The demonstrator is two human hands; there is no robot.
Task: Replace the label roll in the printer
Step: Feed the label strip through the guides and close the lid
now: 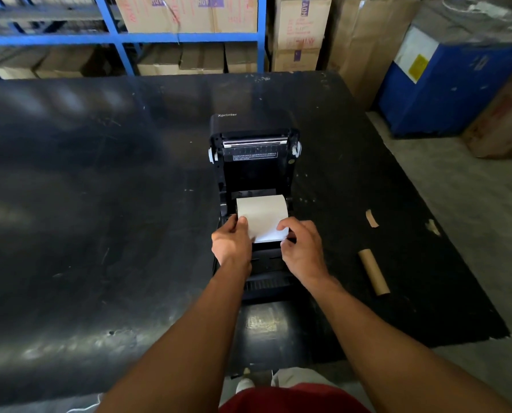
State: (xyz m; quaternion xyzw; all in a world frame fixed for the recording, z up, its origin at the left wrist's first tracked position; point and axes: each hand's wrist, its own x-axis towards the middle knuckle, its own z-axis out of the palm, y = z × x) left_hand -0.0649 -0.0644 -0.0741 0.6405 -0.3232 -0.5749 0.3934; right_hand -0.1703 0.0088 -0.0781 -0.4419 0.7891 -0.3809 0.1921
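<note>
A black label printer (253, 174) stands on the black table (100, 204) with its lid (253, 129) swung up and back. A white label roll (262, 207) sits in its bay, with a loose strip of paper (268, 231) drawn forward over the front. My left hand (231, 241) pinches the strip's left edge. My right hand (301, 248) holds its right corner between thumb and fingers. An empty brown cardboard core (374, 271) lies on the table to the right of the printer.
Torn scraps of brown paper (371, 218) lie on the table's right side. Blue shelving (123, 40) with cardboard boxes stands behind the table. A blue box (445, 84) and more cartons sit on the floor at right. The table's right edge runs diagonally.
</note>
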